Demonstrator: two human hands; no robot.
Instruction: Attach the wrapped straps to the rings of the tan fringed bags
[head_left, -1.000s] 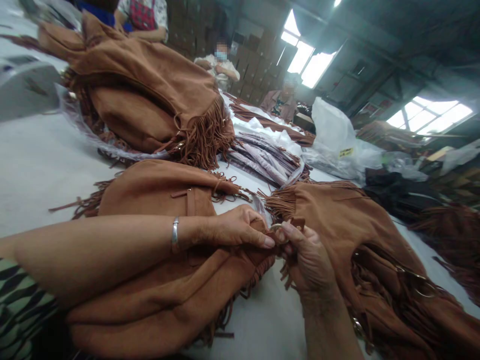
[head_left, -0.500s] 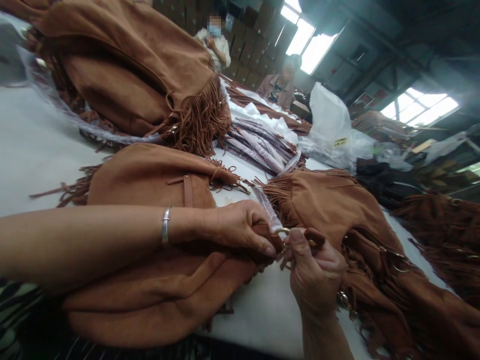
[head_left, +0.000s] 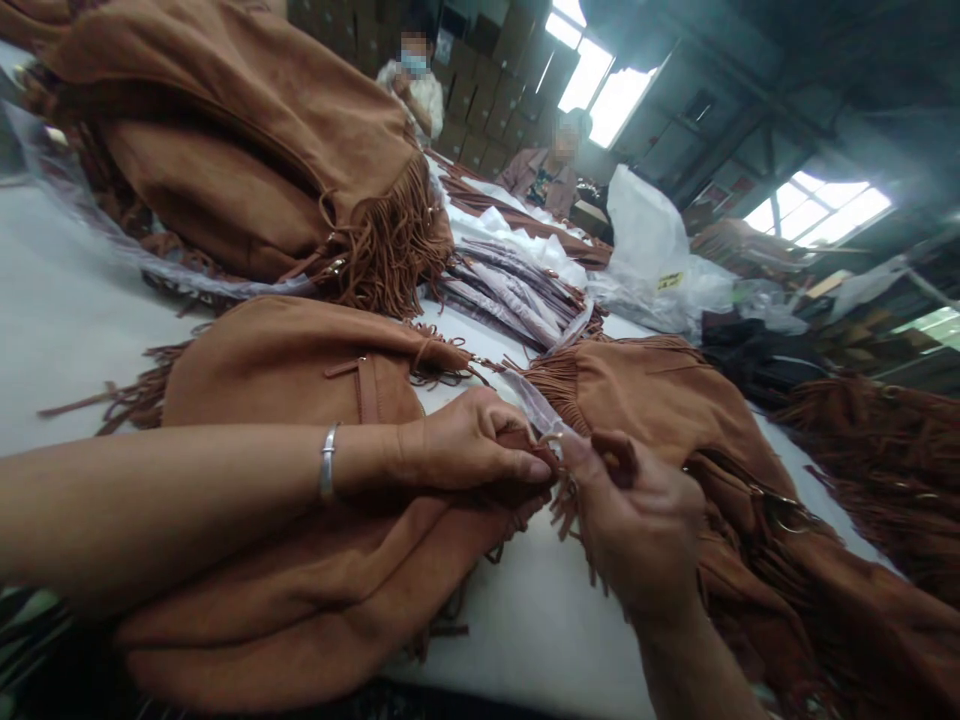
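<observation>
A brown suede bag (head_left: pixel 322 610) with fringe lies nearest me on the white table. My left hand (head_left: pixel 480 440) is closed on the edge of this bag, thumb on top, where the suede meets a gold ring (head_left: pixel 551 438). Close beside it, my right hand (head_left: pixel 637 510) pinches a brown strap (head_left: pixel 616 455) by the ring; motion blurs its fingers. The ring sits between the two hands, partly hidden by the right thumb. Behind my left forearm rests another brown bag (head_left: pixel 292 360) with a zip pull.
On the right lies a fringed bag (head_left: pixel 645 390) with metal rings. A large stuffed bag (head_left: pixel 247 130) stands at the back left. Wrapped straps (head_left: pixel 517 295) and clear plastic (head_left: pixel 649 230) lie further back. Two people (head_left: pixel 412 85) are beyond the table.
My right hand has shifted slightly and turned, its thumb now covering more of the gold ring. My left hand keeps its hold. The whole view has moved a little.
</observation>
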